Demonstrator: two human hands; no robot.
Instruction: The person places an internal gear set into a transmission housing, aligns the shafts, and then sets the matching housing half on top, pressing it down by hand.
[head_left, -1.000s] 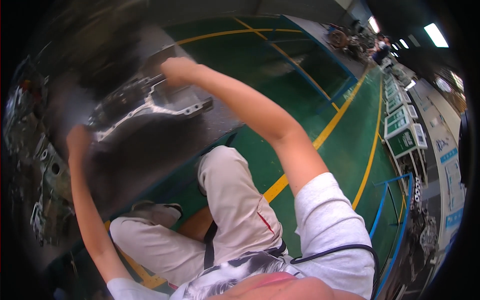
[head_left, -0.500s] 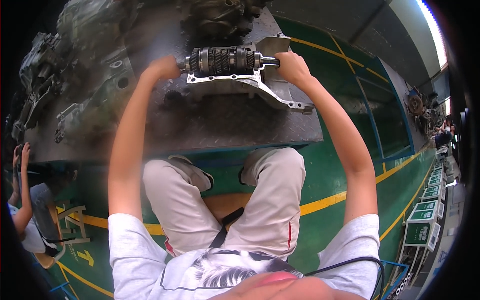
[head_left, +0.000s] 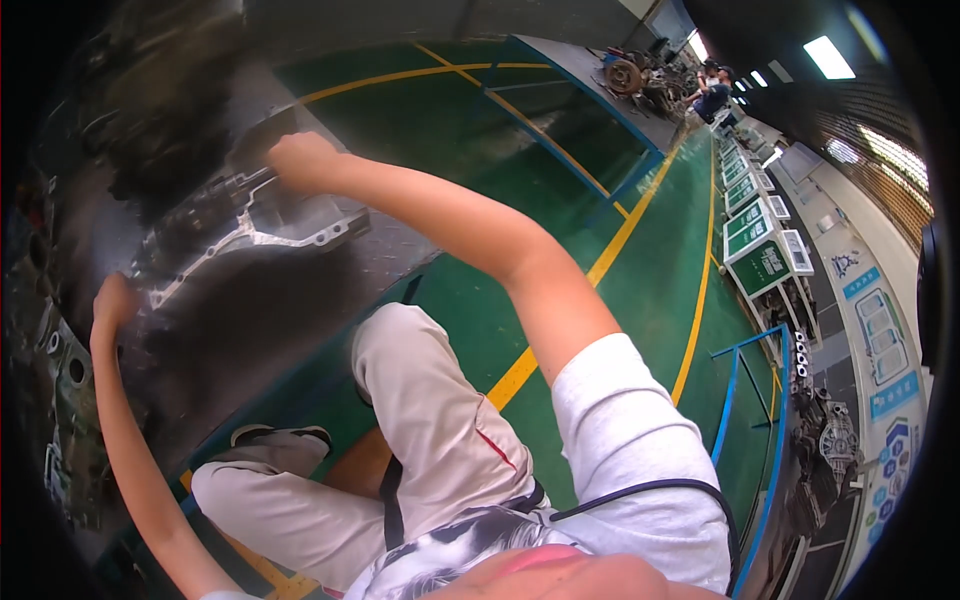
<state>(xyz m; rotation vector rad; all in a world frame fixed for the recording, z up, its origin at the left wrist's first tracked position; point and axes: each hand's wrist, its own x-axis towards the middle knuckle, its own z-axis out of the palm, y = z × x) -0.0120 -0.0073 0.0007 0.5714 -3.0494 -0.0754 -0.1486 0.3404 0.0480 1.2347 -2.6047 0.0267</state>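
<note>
The right hand (head_left: 303,162) curls round one end of the gear bar (head_left: 190,220) at the metal case (head_left: 248,234); the left hand's (head_left: 115,300) blurry fingers can't be told, and a slip could pinch them.

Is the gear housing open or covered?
Open: no cover sits on the housing, and the gear shaft shows exposed, though blurred.
</note>
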